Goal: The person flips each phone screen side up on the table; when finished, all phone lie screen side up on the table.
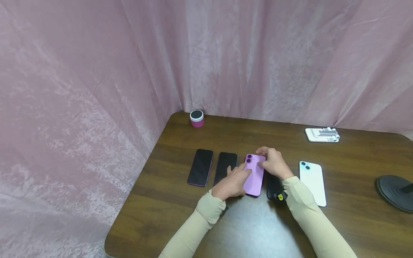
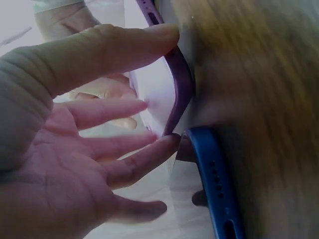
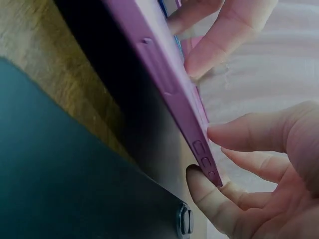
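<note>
A purple smartphone (image 1: 255, 179) is held back up between both hands, at a slight tilt close to the table. My left hand (image 1: 233, 182) grips its lower left corner, thumb along the bottom edge and fingers at the side and back. Pinching the upper right corner, my right hand (image 1: 274, 163) has its thumb on the back and a fingertip (image 3: 204, 186) under the edge. Left of it lies a dark-screened phone (image 1: 222, 170), whose blue frame (image 2: 214, 184) shows in the left wrist view. A black phone (image 1: 273, 186) lies partly hidden under the right wrist.
Another dark-screened phone (image 1: 200, 167) lies farther left, and a white phone (image 1: 313, 182) lies to the right. Toward the back stand a pink jar (image 1: 197, 120) and a white phone-shaped object with a folded stand (image 1: 322, 135). A round black base (image 1: 392, 193) sits at far right.
</note>
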`<state>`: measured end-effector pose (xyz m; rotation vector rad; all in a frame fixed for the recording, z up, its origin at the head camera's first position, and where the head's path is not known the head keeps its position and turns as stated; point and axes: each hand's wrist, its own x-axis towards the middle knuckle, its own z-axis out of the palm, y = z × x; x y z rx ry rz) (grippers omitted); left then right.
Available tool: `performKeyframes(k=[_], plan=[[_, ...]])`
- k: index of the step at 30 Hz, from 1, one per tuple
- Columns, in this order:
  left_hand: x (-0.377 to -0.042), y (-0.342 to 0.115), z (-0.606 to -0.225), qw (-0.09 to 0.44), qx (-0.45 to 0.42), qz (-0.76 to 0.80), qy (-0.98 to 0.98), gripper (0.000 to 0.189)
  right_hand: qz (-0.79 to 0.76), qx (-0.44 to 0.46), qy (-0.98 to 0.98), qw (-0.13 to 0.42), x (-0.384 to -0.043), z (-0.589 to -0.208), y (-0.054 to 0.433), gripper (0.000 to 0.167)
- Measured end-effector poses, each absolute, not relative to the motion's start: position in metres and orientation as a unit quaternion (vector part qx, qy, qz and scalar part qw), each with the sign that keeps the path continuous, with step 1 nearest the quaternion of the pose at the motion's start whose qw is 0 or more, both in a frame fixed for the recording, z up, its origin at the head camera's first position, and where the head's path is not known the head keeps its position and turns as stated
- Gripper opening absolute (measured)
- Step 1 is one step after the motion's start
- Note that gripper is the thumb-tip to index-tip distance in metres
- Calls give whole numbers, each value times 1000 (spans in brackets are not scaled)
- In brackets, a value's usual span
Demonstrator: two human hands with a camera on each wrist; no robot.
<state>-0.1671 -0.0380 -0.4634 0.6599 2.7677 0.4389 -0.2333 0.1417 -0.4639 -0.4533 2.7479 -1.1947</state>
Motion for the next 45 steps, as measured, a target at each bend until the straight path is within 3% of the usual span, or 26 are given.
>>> performKeyframes(k=[14,32,45], plan=[[-167,-39,-460,136,263,143,945,72,-401,-155,902,39,-230,-458,140,36],[-167,-45,-464,143,270,294,906,105,-425,-146,893,28,-220,-444,132,38],[-170,-45,-462,151,222,373,888,86,-424,-143,893,40,-215,-435,126,37]])
